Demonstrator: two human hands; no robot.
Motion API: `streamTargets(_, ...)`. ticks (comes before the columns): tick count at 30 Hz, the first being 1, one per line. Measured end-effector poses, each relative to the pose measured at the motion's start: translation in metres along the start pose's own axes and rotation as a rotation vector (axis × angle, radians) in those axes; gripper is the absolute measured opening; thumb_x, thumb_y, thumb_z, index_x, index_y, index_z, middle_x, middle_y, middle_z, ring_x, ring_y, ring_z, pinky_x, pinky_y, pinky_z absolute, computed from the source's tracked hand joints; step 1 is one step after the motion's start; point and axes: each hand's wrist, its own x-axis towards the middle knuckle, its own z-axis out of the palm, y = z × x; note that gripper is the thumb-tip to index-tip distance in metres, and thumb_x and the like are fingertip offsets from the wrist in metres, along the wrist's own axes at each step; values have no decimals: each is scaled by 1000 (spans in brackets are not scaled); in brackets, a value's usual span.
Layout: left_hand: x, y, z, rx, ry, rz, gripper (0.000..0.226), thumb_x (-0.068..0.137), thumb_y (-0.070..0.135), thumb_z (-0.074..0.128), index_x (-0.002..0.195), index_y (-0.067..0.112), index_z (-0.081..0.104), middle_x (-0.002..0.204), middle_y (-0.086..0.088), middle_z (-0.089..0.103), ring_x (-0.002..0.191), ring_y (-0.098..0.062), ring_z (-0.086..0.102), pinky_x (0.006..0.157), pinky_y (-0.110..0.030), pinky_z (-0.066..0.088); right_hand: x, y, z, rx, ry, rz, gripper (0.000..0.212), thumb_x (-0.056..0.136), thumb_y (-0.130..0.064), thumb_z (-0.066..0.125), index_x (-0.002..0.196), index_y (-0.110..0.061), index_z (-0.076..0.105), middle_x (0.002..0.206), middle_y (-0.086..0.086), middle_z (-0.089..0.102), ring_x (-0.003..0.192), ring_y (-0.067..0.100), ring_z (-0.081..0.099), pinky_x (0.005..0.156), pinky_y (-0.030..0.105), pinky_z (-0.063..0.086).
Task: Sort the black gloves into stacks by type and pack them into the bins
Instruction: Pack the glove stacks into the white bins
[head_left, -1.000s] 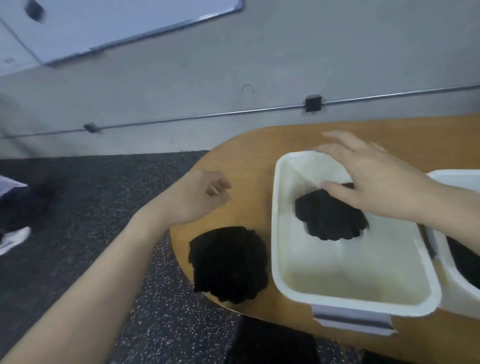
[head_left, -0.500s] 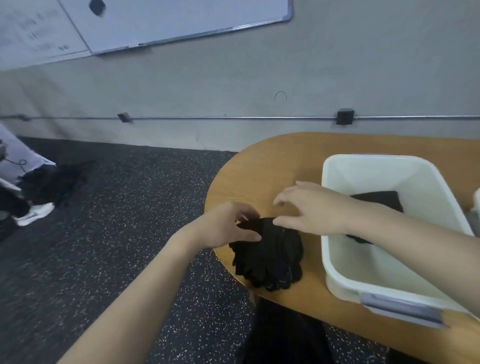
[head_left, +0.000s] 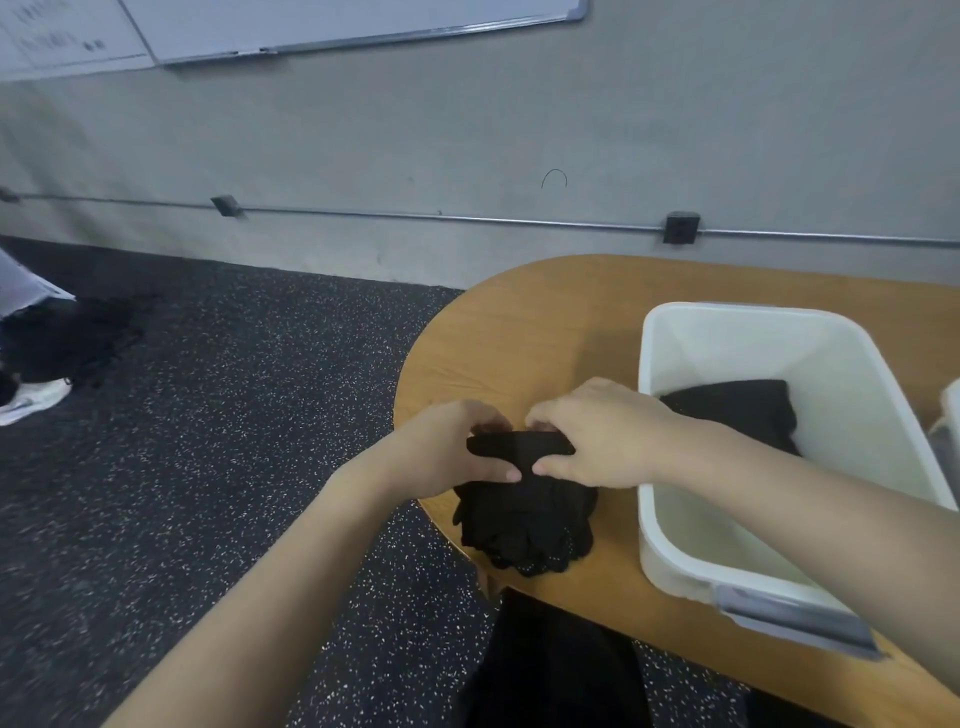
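Left hand (head_left: 447, 452), right hand (head_left: 597, 441) pinching floppy black fabric glove stack (head_left: 524, 509) at round wooden table (head_left: 519, 332) edge; uneven lift could spill gloves.

A stack of black gloves (head_left: 524, 514) at the table (head_left: 519, 332) edge is gripped by both hands, left of a white bin (head_left: 675, 566)

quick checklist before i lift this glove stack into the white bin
1. Left hand grips the stack of black gloves: ok.
2. Right hand grips it too: ok.
3. Stack fully on the round-ended wooden table: not ok, it overhangs the near edge.
4. White plastic bin beside the stack: ok.
5. Room in the bin: ok, the folded black gloves inside leave bare floor.
6. Same glove type: cannot tell.
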Motion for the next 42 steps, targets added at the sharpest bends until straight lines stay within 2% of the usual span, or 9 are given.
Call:
streamTargets(4,0,1,1,-2,10,14,46,82,40,86,121,22,70,113,8,68,106,-11,61,92,-29,51,3,1,-1,49,-8,3,47,92,-61,61,130,-34,59,116,-9,67,118,23,52,92,44,52)
streamTargets(11,-11,1,9,2,72,90,33,82,41,85,105,27,66,102,11,61,94,-5,56,83,-27,49,-1,0,-4,75,-24,-33,26,87,-57,63,100,-35,63,95,-16,58,103,17,48,87,43,51)
streamTargets(16,-40,15,-8,-191,114,106,30,80,32,89,95,27,64,89,6,71,81,-11,64,72,-35,54,-26,-12,-27,450,-20,-104,17,90,-35,71,94,-29,56,88,-7,64,76,12,62,69,35,54)
streamTargets(19,-61,36,-29,-244,175,148,31,78,28,90,94,26,64,87,8,71,75,-5,62,64,-25,53,-50,-22,-44,558,91,-171,17,91,-28,71,93,-30,55,86,-8,63,74,9,61,68,34,53)
streamTargets(22,-79,61,-44,-266,202,218,32,78,27,90,99,30,66,90,9,71,80,-7,66,67,-25,54,-77,-22,-59,621,183,-202,17,89,-24,72,95,-29,56,87,-5,66,78,18,64,71,41,53)
streamTargets(29,-70,116,-38,-132,258,427,39,84,28,84,117,39,68,107,23,70,105,-2,66,88,-27,53,-140,17,-77,492,433,-204,19,86,-18,72,99,-25,61,92,-2,70,80,21,66,67,37,51)
streamTargets(34,-27,154,-13,-50,146,491,31,89,28,78,115,39,66,103,22,67,100,-1,62,84,-30,52,-174,60,-66,463,467,-92,17,85,-17,73,98,-22,63,90,-2,70,81,20,65,71,38,50)
streamTargets(40,36,176,6,26,-18,499,21,91,25,74,110,33,67,97,16,70,89,-6,66,80,-38,57,-185,106,-44,454,416,66,20,89,-16,75,103,-28,68,97,-14,72,95,10,67,83,18,46)
streamTargets(42,59,177,14,67,-45,469,20,91,25,75,108,32,66,95,17,69,88,-4,65,81,-38,56,-178,121,-38,424,392,131,20,91,-20,73,108,-29,68,100,-19,72,98,7,66,88,23,48)
